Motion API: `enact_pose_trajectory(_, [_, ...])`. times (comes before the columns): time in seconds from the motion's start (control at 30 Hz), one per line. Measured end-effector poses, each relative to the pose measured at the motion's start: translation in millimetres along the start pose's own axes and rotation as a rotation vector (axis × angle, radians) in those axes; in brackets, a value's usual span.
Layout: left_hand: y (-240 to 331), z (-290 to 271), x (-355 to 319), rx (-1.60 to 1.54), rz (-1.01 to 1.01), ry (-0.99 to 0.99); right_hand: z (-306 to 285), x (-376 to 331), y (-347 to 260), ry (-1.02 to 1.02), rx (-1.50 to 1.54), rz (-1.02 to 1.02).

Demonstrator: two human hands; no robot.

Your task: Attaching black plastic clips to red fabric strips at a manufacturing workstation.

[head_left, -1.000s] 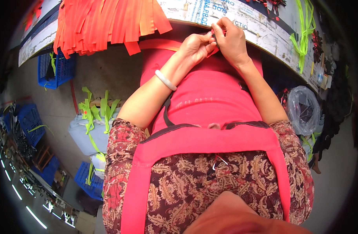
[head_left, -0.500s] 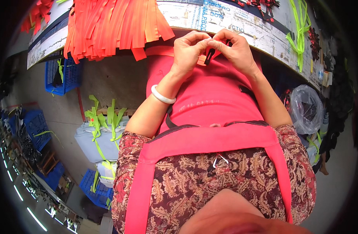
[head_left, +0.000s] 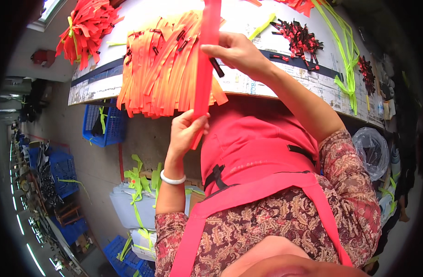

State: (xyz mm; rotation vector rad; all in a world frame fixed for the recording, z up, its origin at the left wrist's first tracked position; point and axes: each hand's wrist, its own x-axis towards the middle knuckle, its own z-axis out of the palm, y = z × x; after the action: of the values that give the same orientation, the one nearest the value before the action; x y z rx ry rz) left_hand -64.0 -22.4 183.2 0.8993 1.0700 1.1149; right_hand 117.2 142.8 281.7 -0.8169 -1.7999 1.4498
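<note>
A long red-orange strip (head_left: 205,76), which looks like a zipper, is stretched nearly upright in front of me. My left hand (head_left: 189,131) pinches it near the lower end, just off the table's near edge. Higher up, my right hand (head_left: 234,50) grips the same strip between thumb and fingers. A black pull tab (head_left: 217,67) hangs just below the right hand. Behind the strip, a spread of similar orange strips (head_left: 160,87) with black tabs lies on the table and droops over its near edge.
The white table (head_left: 239,85) carries a heap of small black-and-red pulls (head_left: 300,39), neon yellow ties (head_left: 347,55) and a red-orange bundle (head_left: 84,34). A blue crate (head_left: 94,134) stands below at the left; a clear plastic bag (head_left: 370,152) is at the right.
My hands were together at the table's near edge over a small black piece. Now they are apart, with the strip drawn out between them; the right has moved up over the table, the left down and leftward.
</note>
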Motion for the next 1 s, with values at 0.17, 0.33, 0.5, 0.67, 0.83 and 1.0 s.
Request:
enact_pose_trajectory(0.17, [87.3,-59.6,51.0,0.351,0.272,0.277,-18.5,116.3,15.2,0.045,0.238,0.123])
enact_pose_trajectory(0.33, [124.6,-77.3,92.0,1.052,0.605,0.758,-36.0,123.9,62.2,-0.169,0.744,0.53])
enact_pose_trajectory(0.5, [111.1,-21.1,160.8,0.582,0.551,0.321,-96.1,160.2,71.9,-0.053,0.623,0.474])
enact_pose_trajectory(0.67, [80.7,22.0,280.9,0.48,0.582,0.116,-167.2,260.1,82.6,0.016,0.29,0.426])
enact_pose_trajectory(0.83, [69.4,14.9,368.7,0.701,0.638,0.187,-248.7,364.8,121.1,0.026,0.033,0.538])
enact_pose_trajectory(1.0, [75.2,14.7,441.7,0.663,0.604,0.142,-327.3,470.3,176.9,0.201,-0.338,0.521])
